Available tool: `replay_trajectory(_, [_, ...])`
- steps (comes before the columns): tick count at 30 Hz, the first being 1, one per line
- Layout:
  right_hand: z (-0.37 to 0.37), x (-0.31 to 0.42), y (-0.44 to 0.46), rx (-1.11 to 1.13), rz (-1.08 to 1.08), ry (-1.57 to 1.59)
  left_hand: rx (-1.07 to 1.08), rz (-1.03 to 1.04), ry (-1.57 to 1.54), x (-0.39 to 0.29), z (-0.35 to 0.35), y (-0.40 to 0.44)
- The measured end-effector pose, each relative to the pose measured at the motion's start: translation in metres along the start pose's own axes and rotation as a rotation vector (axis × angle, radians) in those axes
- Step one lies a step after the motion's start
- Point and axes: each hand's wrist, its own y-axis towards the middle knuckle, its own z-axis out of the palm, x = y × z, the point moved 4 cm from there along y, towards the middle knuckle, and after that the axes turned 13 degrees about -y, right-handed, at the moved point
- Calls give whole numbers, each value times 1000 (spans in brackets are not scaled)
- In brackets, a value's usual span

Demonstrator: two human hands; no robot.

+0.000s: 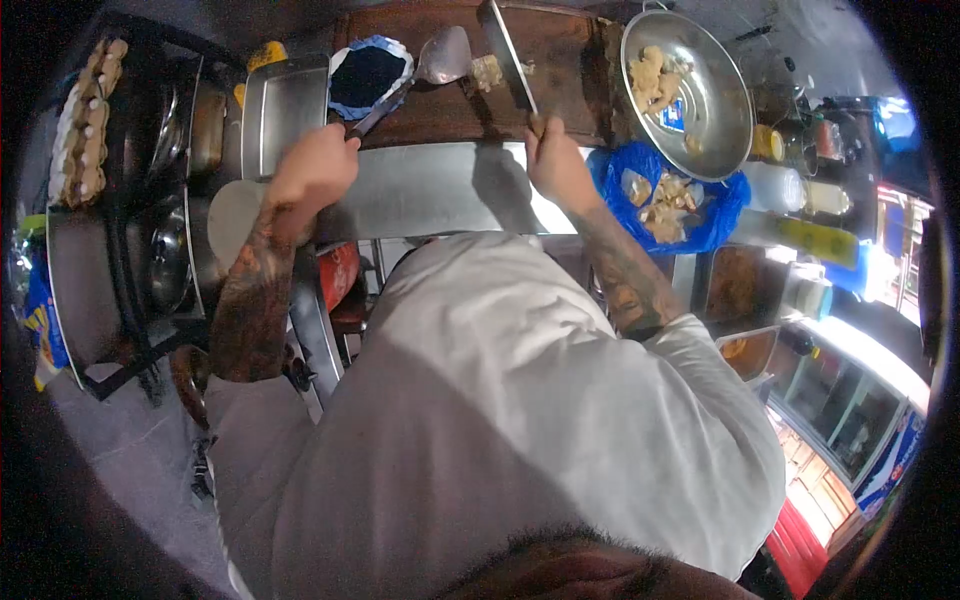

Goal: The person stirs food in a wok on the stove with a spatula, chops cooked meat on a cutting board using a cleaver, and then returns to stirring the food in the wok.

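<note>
My left hand (315, 168) is closed around the dark handle of a wok spatula (444, 56), whose broad metal blade rests over the wooden cutting board (420, 120). In my right hand (560, 162) is a knife (512, 62), gripped by its wooden handle, with the long blade angled up across the board. Chopped pale pieces (487, 73), perhaps ginger, lie between the spatula blade and the knife. To the right, a steel bowl (715, 100) holds knobbly pale pieces (652, 80) that look like ginger. Below it, a blue plastic bag (722, 228) contains pale scraps (668, 208).
Left of the board stand a plastic-lined container with black contents (370, 80) and a rectangular metal tray (285, 115). Egg trays (85, 130) sit at the far left beside a dark rack. Several jars (775, 188) stand right of the blue bag. A metal counter edge (420, 190) runs before me.
</note>
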Motion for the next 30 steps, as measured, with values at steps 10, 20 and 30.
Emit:
replay_trajectory(10, [43, -33, -4, 171, 57, -57, 10, 55, 1, 3, 15, -5])
replay_trajectory(20, [25, -31, 15, 461, 285, 470, -12, 10, -48, 7, 4, -4])
replay_trajectory(30, [-43, 10, 6, -82, -145, 0, 46, 3, -60, 13, -6, -15])
